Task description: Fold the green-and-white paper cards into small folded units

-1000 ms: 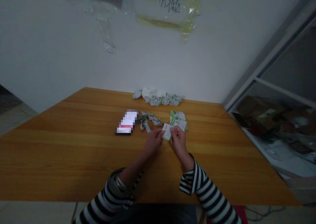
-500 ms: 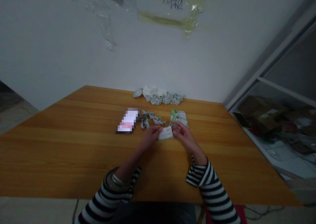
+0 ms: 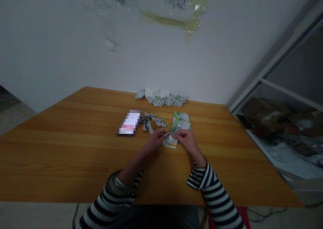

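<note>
Between my two hands is a printed paper sheet (image 3: 172, 143), white with green and an orange strip at its lower edge. My left hand (image 3: 155, 141) pinches its left part, and my right hand (image 3: 188, 141) pinches its right part close by. Both sets of fingertips nearly meet at the sheet's upper edge and hide some of it. Just beyond my right hand lie flat green-and-white printed sheets (image 3: 182, 124). Several small folded paper pieces (image 3: 148, 124) lie beyond my left hand.
A phone (image 3: 130, 123) with a lit, blurred screen lies left of the folded pieces. Along the wall side of the wooden table (image 3: 75, 148) sits a row of folded printed paper shapes (image 3: 168, 100). At right, a shelf holds boxes (image 3: 268, 118) and a dark phone-like slab (image 3: 244, 122).
The sheet was spread flatter, with my right fingers apart at its edge. Now both hands have come closer together and pinch it, and its orange strip shows.
</note>
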Motion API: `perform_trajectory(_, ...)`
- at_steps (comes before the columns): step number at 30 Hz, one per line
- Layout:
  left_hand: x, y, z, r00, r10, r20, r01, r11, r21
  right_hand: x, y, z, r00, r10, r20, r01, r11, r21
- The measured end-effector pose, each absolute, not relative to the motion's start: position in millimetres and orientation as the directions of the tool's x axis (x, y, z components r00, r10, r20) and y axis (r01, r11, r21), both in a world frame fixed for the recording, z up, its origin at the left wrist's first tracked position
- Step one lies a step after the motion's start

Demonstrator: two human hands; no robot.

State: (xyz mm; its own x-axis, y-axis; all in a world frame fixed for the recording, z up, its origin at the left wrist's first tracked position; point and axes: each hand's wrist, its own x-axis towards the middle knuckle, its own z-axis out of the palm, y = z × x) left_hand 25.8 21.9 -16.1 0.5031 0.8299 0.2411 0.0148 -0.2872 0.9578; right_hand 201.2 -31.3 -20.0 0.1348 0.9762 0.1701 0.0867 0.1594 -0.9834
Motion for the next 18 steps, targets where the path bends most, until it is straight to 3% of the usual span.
perform_trajectory(8, 26.1, 15.3, -10.9, 0.519, 0.835, 0.182, 0.033, -0.232, 0.972, 190.9, -35.8, -16.1, 0.172, 0.965, 0.199, 0.12, 0.18, -0.976)
perform_trajectory(18, 22.6, 16.6, -9.4, 0.349, 0.917, 0.192, 0.034, -0.218, 0.975, 197.6, -29.8, -16.4, 0.094, 0.989, 0.111, -0.103, 0.121, -0.987)
